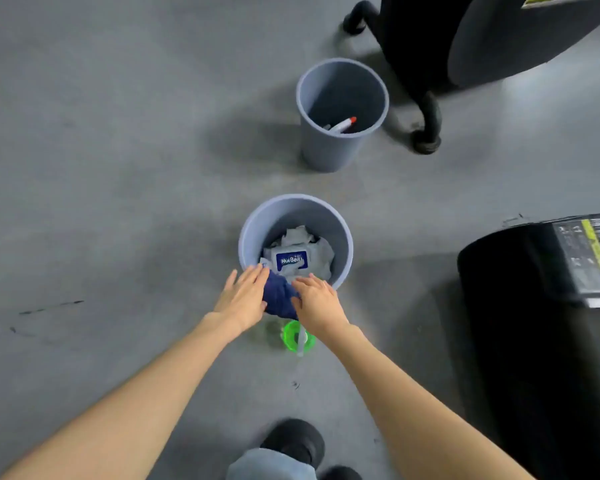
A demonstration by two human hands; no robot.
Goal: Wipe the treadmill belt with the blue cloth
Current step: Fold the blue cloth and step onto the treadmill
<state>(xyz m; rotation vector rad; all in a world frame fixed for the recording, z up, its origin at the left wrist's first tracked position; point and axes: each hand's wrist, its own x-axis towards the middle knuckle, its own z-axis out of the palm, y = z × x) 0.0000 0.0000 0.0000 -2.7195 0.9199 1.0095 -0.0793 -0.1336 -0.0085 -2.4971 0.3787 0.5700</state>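
Observation:
The dark blue cloth (278, 295) is bunched between my two hands, just over the near rim of a grey bucket (343, 251). My left hand (241, 299) presses its left side with fingers stretched out. My right hand (317, 301) holds its right side. The black treadmill (520, 289) shows at the right edge, its rear end with a yellow-striped label; the belt surface is hardly visible.
The near bucket holds white paper and a tissue pack (291, 260). A second grey bucket (340, 112) farther off holds a red-tipped spray bottle (343, 124). A green bottle (295, 337) stands under my right wrist. Black machine legs (426, 126) stand at top right. Grey floor lies left.

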